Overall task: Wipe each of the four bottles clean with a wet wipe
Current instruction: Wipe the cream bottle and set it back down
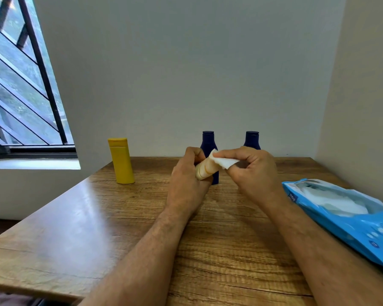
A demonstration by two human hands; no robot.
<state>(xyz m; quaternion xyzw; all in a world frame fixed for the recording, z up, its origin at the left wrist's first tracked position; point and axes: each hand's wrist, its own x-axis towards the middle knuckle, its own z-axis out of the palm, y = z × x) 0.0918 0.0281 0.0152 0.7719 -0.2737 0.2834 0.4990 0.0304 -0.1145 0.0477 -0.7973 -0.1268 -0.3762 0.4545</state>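
Observation:
My left hand (187, 173) grips a small cream-coloured bottle (205, 170) with orange stripes, tilted above the table. My right hand (252, 167) pinches a folded white wet wipe (224, 161) and presses it against the bottle's upper end. A yellow bottle (121, 161) stands upright at the back left of the table. Two dark blue bottles stand at the back: one (209, 142) partly hidden behind my hands, the other (252, 140) further right, its lower half hidden by my right hand.
An open blue pack of wet wipes (345, 215) lies on the right side of the wooden table (97, 217). A wall stands just behind the bottles, another wall on the right. A barred window is at the left.

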